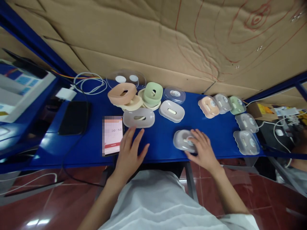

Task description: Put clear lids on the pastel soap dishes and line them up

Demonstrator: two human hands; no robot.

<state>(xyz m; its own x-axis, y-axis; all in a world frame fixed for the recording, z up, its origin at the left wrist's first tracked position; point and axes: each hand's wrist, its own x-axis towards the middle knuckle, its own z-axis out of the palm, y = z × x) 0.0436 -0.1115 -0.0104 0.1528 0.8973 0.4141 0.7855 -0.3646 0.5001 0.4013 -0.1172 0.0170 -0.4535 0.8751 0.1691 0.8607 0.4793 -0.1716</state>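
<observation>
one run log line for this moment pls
left hand: open, near grey dish | right hand: on lidded grey dish | right side: other lidded dishes

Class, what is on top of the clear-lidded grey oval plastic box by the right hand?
The bare right hand overlaps the grey box at its right end. The left end shows through the clear lid; what the fingers cover cannot be seen.

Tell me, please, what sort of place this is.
Probably a workshop bench: a blue table, a brown cardboard backing behind it, and several similar clear-lidded boxes grouped towards the right.
</observation>
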